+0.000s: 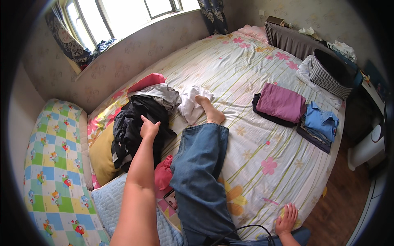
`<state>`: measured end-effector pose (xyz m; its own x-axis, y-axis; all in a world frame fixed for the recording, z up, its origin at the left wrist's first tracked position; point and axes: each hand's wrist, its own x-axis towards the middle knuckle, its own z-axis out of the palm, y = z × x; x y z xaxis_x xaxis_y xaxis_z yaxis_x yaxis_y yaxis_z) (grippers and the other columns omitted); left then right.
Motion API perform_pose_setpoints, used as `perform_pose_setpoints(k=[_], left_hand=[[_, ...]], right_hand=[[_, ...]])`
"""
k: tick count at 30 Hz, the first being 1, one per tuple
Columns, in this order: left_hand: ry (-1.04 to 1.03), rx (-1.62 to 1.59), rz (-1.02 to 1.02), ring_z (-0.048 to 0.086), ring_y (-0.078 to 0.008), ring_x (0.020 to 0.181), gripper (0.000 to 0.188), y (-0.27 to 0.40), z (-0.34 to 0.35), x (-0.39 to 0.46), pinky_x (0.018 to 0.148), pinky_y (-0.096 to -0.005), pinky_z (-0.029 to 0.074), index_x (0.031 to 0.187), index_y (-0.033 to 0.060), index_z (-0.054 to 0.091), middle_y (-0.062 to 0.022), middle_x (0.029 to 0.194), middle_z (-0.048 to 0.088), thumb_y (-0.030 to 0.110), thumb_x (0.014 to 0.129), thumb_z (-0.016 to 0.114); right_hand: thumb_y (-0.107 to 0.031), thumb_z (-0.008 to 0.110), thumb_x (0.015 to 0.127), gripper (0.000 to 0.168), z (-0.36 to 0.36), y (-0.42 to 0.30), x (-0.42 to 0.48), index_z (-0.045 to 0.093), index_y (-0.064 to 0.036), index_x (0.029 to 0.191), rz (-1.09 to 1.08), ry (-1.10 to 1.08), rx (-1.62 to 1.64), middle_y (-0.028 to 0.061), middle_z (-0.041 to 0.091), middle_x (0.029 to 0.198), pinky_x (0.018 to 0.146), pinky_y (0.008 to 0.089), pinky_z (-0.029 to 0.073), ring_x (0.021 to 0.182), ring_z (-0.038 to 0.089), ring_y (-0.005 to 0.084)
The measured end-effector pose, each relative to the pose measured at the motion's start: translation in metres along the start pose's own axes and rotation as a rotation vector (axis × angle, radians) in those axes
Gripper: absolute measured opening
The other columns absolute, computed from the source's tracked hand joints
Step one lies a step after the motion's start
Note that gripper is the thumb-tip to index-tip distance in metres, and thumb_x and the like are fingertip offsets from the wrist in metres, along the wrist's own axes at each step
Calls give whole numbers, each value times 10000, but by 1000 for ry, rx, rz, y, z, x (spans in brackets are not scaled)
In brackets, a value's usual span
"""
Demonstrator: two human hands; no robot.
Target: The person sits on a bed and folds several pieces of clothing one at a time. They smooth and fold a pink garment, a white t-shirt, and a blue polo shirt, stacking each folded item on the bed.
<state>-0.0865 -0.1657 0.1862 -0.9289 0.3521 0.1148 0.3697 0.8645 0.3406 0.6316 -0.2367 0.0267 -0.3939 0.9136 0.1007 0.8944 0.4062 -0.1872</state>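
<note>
My left hand (150, 126) reaches over a heap of black clothes (135, 118) on the bed, index finger and thumb apart. Its other fingers are partly hidden, and no cloth shows in its grasp. Flat on the bedsheet (243, 144) near the right edge lies my right hand (286, 219), holding nothing. Grey cloth (161, 93), a white garment (190, 107) and a red-pink piece (147, 82) lie around the black heap. On the far right, a folded mauve garment (281, 103) tops a dark one, beside a stack with a blue collared shirt (321, 120).
My jeans-clad leg (200, 166) stretches across the bed, its bare foot against the white garment. Nearby are a yellow cushion (103, 153), red cloth (164, 172) and a phone (171, 200). A checked fabric basket (329, 72) stands at the far right. A black cable (246, 227) curves beside my lap.
</note>
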Motion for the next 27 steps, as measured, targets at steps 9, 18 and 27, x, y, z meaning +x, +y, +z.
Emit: perform_pose_setpoints(k=[9, 18, 27], left_hand=[[-128, -721, 629, 664, -336, 891, 194, 108, 17, -96, 779, -384, 506, 1035, -4, 638, -202, 966, 682, 129, 893, 638], [-1165, -797, 1310, 619, -412, 773, 210, 124, -50, -411, 667, -429, 503, 1082, 63, 556, -207, 840, 613, 187, 927, 624], [-2100, -944, 1313, 628, -363, 943, 277, 58, -46, -539, 803, -398, 482, 1153, 6, 509, -205, 995, 633, 183, 953, 581]], right_hand=[[-303, 506, 799, 663, 4, 1, -2, 432, 15, 1376, -4, 31, 5, 222, 403, 1459, 1177, 549, 172, 1396, 305, 414], [-295, 519, 805, 640, -2, -4, 1, 447, -3, 1370, -5, 48, 38, 200, 420, 1449, 1172, 544, 187, 1392, 321, 396], [-275, 543, 859, 532, 2, -1, 0, 501, -49, 1339, 75, 90, 147, 162, 467, 1422, 1167, 510, 205, 1370, 358, 364]])
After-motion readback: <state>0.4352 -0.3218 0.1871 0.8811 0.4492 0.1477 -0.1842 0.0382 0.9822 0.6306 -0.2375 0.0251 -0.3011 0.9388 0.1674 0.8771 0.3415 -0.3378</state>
